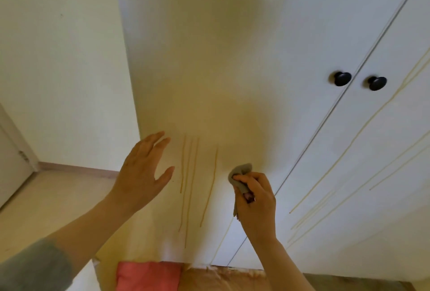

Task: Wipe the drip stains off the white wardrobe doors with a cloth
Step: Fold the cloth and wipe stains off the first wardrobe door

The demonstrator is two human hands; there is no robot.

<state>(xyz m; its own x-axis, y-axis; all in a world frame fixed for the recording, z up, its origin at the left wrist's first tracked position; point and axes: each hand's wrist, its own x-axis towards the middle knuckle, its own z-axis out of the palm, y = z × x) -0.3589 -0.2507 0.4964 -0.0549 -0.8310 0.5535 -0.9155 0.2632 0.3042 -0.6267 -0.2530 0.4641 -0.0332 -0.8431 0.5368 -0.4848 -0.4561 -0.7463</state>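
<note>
Most of the crumpled grey cloth (240, 170) is buried under the fingers (250, 178) of the right hand (258, 200). The pink fabric object (149, 276) below is cut off by the bottom edge, so I can't tell what it is.

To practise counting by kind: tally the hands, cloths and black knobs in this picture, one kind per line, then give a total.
hands: 2 (left hand, right hand)
cloth: 1
knobs: 2
total: 5

Domestic room: white wardrobe doors (290, 34) with round black knobs (341, 79), pale wall (58, 58), pinkish skirting board (76, 171), light floor (58, 197), white room door (9, 162).
</note>
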